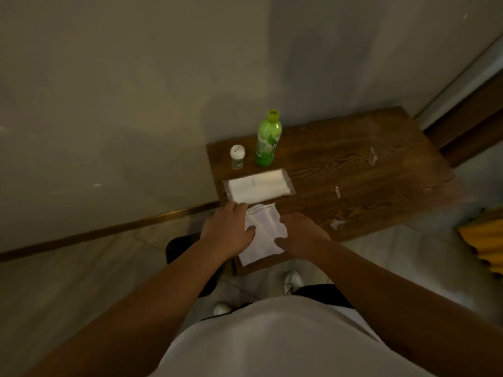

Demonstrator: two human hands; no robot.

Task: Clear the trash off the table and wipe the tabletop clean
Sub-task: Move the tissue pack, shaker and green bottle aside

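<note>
A white tissue (262, 235) lies partly folded on the near left corner of the dark wooden table (367, 164). My left hand (227, 228) presses its left side, thumb on the paper. My right hand (302, 235) rests on its right edge, fingers curled over it. Small white paper scraps lie on the tabletop: one at the near edge (337, 223), one mid-table (337, 191), one farther right (373, 156). A pack of tissues (258, 186) lies just beyond my hands.
A green plastic bottle (268, 140) and a small white-capped jar (237, 157) stand at the table's far left by the wall. A black bin (179, 247) sits on the floor left of the table. Something yellow (484, 238) lies at the right.
</note>
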